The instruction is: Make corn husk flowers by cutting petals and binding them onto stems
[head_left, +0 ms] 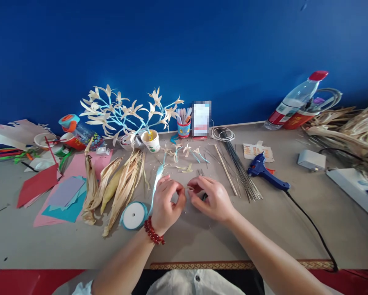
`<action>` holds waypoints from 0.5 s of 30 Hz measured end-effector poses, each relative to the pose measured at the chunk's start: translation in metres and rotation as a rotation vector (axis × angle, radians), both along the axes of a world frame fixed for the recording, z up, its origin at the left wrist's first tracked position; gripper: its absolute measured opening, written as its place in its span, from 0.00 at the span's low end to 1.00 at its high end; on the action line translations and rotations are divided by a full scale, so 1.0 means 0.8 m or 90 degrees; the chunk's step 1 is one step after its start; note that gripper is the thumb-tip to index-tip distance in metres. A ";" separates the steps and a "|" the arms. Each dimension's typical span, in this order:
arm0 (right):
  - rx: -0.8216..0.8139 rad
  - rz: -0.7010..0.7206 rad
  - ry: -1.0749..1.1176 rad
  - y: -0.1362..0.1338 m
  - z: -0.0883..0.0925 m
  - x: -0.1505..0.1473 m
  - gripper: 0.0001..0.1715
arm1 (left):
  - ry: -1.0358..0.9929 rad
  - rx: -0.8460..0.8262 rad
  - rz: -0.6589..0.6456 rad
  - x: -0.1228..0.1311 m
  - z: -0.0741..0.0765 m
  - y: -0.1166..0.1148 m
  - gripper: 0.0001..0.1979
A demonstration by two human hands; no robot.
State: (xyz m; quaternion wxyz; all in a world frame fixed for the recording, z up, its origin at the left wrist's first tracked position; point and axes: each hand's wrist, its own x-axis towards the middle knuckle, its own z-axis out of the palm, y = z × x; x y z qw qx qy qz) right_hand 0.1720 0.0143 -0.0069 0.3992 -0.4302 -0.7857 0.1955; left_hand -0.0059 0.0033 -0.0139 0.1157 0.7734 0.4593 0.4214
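Note:
My left hand (167, 200), with a red bead bracelet at the wrist, is curled in a pinch at the table's middle. My right hand (210, 196) faces it, fingers also curled, fingertips almost touching the left's. What the fingers hold between them is too small to make out. A light blue ribbon (157, 180) runs from beside my left hand down to a white ribbon spool (134, 215). Small husk flowers (187, 153) on blue stems lie just beyond my hands.
Dried corn husks (116, 184) and coloured paper sheets (67, 192) lie left. A husk flower branch (125, 110) stands in a cup. Thin wires (242, 172), a blue glue gun (265, 172) with black cord, a bottle (294, 100) and more husks (346, 127) lie right.

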 end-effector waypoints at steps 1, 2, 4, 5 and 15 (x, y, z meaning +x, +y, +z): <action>-0.003 0.004 -0.001 -0.002 -0.002 -0.005 0.01 | 0.003 0.001 -0.006 0.001 -0.001 -0.001 0.08; -0.005 0.003 0.000 -0.004 -0.004 -0.010 0.02 | 0.005 0.001 -0.011 0.002 -0.001 -0.002 0.08; -0.010 -0.003 0.001 -0.006 -0.008 -0.013 0.04 | 0.004 0.002 -0.014 0.004 -0.002 -0.003 0.08; -0.014 -0.007 0.000 -0.005 -0.009 -0.012 0.05 | 0.005 0.003 -0.014 0.004 -0.001 -0.003 0.09; -0.045 -0.028 0.021 0.003 0.001 0.008 0.04 | -0.012 -0.006 0.023 -0.002 -0.002 0.001 0.08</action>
